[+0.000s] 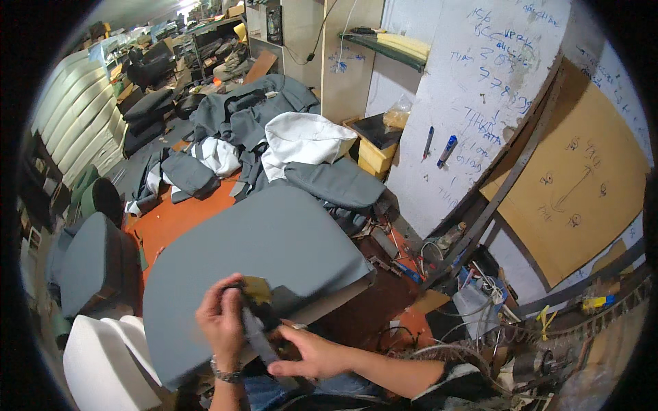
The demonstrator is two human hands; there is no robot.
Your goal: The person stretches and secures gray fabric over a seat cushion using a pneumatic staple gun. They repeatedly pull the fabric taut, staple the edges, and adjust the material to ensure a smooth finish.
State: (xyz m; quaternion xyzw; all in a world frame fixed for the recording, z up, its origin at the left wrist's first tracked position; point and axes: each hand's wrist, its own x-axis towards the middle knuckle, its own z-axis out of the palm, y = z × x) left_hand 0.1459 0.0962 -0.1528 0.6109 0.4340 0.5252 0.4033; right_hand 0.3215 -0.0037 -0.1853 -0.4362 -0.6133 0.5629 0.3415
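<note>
Left hand (221, 316) gripping a grey fabric strip (255, 337) at the edge of a grey seat cushion (260, 246), right hand (308, 353) just beside it pinching the strip's lower end, yellow foam (256, 288) just above the left hand's fingers

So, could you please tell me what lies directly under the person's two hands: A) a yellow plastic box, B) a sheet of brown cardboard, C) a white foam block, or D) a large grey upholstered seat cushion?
D: both the left hand and right hand work at the near edge of the large grey upholstered seat cushion.
</note>
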